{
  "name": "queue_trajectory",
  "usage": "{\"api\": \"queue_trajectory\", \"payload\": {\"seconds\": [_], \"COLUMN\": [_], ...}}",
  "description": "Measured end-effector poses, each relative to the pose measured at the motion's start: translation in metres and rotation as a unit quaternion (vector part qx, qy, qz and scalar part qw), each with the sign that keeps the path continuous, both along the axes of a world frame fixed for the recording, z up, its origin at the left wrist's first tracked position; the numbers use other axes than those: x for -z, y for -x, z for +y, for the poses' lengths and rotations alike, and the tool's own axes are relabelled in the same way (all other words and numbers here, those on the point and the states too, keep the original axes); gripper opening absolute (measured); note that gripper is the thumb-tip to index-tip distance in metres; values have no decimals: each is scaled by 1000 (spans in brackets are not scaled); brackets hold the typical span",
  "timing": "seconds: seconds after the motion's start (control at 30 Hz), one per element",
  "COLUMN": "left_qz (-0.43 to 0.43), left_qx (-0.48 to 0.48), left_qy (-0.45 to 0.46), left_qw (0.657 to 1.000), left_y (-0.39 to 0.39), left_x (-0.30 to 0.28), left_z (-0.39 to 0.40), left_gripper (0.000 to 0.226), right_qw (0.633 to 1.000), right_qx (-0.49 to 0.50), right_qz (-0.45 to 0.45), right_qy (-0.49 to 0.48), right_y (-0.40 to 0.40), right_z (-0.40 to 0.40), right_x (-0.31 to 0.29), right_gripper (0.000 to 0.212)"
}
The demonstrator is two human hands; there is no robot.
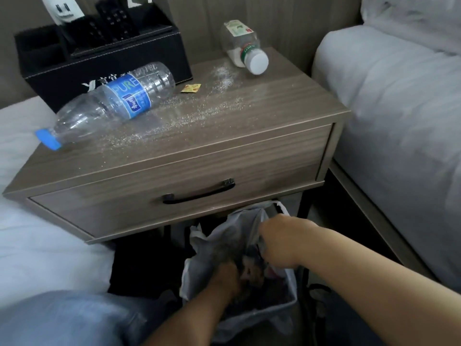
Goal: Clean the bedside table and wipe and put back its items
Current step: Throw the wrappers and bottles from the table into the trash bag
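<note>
Down low, both hands work in one bin bag [252, 221], a pale liner in a bin under the bench [249, 121]. Left hand [225, 279] is sunk among dark, blurred contents; whether its fingers are spread or pinching something cannot be told. Right hand [279, 242] grips the liner's rim, fingers curled round the plastic at the bag's far right edge.

Count on the bench top: two bottles, one small packet, one black organiser box.

Bottle one: clear water bottle [112, 102], blue label, lying on its side. Long axis runs diagonally, base toward the organiser at the back, blue cap [47, 138] pointing to the front-left corner, just over the edge near the white bed [25, 233] on the left.

Bottle two: small bottle [243, 47] with white cap, also on its side at the back right, against the wall panel. Cap points toward the front right; white grains inside.

White grains [199, 108] are scattered in a band across the top between the two bottles.

Yellow packet [190, 87] lies flat, just beside the water bottle's base.

Organiser box [112, 58] stands back left, holding two dark remotes and one white object, upright.

One drawer, one black handle [199, 193], closed. A second bed [399, 108] stands to the right.
</note>
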State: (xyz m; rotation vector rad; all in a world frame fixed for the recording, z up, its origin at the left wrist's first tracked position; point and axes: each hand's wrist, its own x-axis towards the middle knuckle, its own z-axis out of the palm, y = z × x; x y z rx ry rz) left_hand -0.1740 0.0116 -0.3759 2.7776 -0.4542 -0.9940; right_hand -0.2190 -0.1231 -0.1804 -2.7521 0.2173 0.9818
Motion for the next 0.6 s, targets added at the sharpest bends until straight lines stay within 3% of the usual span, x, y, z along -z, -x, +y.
{"api": "queue_trajectory", "payload": {"seconds": [0.13,0.23,0.3,0.37,0.5,0.6], "left_qz": [-23,7,30,28,-45,-61], "left_qx": [18,-48,-54,-15,-5,-32], "left_qy": [12,-25,-12,31,171,317], "left_qw": [999,999,998,999,984,946], "left_y": [-13,-18,-21,-22,-9,-16], "left_x": [-23,-50,-85,-126,-225,-289], "left_z": [4,6,4,5,30,40], "left_gripper": [49,69,60,35,37,16], "right_qw": [1000,998,994,991,983,966], "right_qx": [-18,-22,-18,-9,-4,32], "right_qz": [3,-64,-106,-124,-167,-235], "right_qy": [13,0,-13,-44,-81,-98], "right_y": [-9,-22,-28,-31,-27,-27], "right_z": [4,9,12,14,10,5], "right_x": [-10,-25,-41,-59,-92,-107], "right_gripper": [30,24,25,33,41,40]}}
